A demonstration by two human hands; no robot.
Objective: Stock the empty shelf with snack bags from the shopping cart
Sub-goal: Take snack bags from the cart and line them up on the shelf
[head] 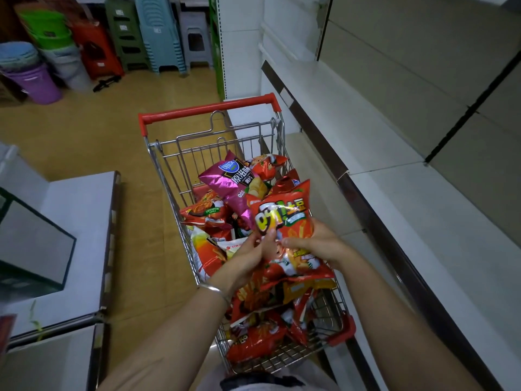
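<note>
Head view, over the red-handled wire shopping cart [214, 108]. I have both hands on one glossy red foil snack bag printed with yellow lettering and fries [284, 221], held just above the heap in the cart's near half. My left hand [248, 253] pinches the bag's lower left edge with its fingers curled up against the front face; a silver bangle [214, 290] circles that wrist. My right hand [313, 241] wraps the bag's right side, thumb across the front and fingers hidden behind.

Handling, as I judge it: the bag looks puffed with air, so light and soft-walled, with brittle contents that a hard squeeze would crush. The foil is smooth and probably slippery; the flat crimped seams at top and bottom, or a loose hold on both side edges, seem the safest places to take it.

Further into the cart lie a crinkled magenta foil crisp bag [231, 184] and more red snack bags [256, 342], loosely piled. To the cart's right runs the empty white metal shelf [366, 131], bare where visible; the held bag is not yet over it.
</note>
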